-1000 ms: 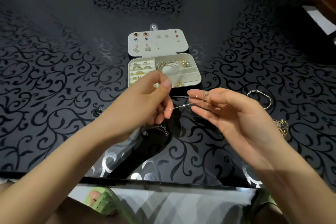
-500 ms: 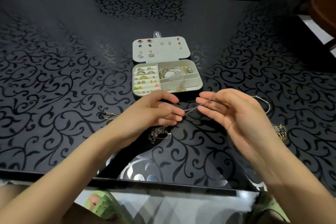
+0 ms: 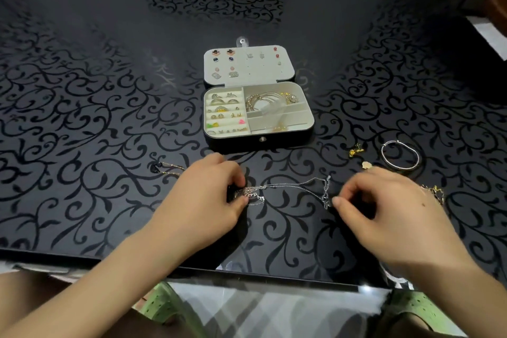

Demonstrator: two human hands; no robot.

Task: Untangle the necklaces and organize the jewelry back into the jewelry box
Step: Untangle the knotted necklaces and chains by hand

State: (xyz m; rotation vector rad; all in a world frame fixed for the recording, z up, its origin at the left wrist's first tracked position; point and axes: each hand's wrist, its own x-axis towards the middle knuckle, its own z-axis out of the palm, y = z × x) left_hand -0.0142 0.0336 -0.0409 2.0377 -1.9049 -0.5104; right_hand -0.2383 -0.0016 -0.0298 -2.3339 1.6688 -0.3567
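Both your hands are working low over the table [image 3: 288, 230], near its front edge. Your left hand [image 3: 203, 200] is curling thumb and fingertips round the knotted clump of a silver chain [image 3: 290, 186], pinning it to the surface. The chain is lying stretched rightward toward your right hand [image 3: 384, 208]. That hand's fingers are curling inward, the thumb tip just beside the chain's loose end. Whether it is actually pinching that end, I cannot tell.

In my judgement you are best served by pinning the clump lightly and teasing the loops apart. Pulling the strands taut would likely tighten the knot.

The knot is too fine to read, and your left fingers are covering part of it. Your right hand is hiding most of a gold chain [image 3: 436, 191].

Farther off, a necklace [image 3: 167, 169] is lying at the left, a charm [image 3: 356, 149] and a bangle [image 3: 400, 158] at the right. Beyond them the box [image 3: 258, 143] is sitting open, its small pieces blurring together.
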